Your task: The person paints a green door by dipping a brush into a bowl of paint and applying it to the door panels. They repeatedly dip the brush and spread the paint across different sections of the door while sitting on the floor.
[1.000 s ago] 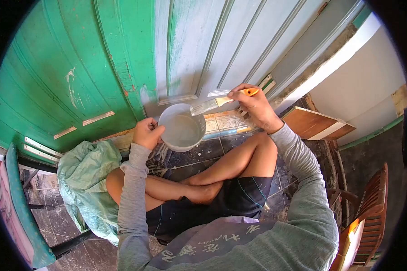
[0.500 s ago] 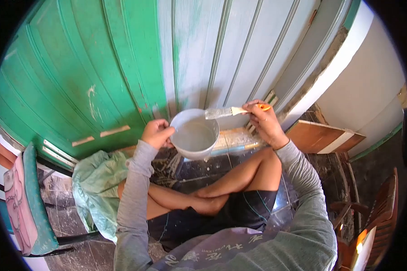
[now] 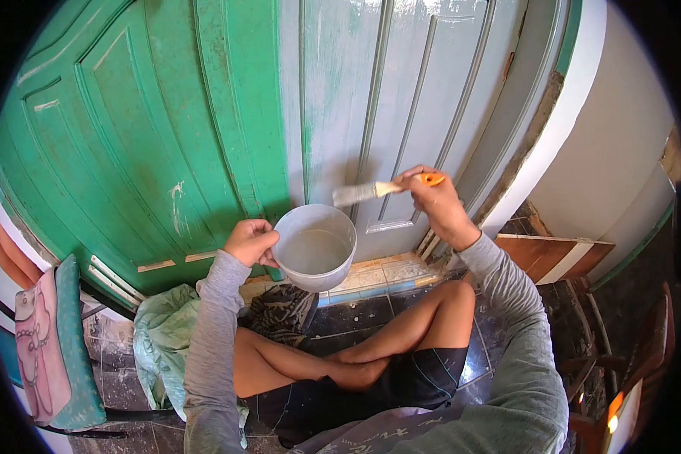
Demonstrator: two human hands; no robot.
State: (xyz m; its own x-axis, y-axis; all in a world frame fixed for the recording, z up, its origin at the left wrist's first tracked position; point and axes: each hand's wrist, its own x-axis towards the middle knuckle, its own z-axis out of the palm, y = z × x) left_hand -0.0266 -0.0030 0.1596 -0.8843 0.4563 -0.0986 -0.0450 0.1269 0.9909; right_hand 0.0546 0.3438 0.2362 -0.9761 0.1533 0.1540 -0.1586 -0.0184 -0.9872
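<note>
**Grips: bucket in left, brush in right**

- Left grip (image 3: 251, 242): closed on the rim of a white bucket (image 3: 314, 250), held up in front of the door; pale grey paint inside.
- Right grip (image 3: 431, 200): closed on the orange handle of a flat paintbrush (image 3: 374, 189). Bristles point left, above the bucket's rim and close to the door face.
- Door (image 3: 424, 91): panelled; right part grey, left part green.
- Person: seated cross-legged on dark floor tiles (image 3: 340, 321).
- Green cloth (image 3: 163, 333): bunched on the floor beside the left knee.
</note>
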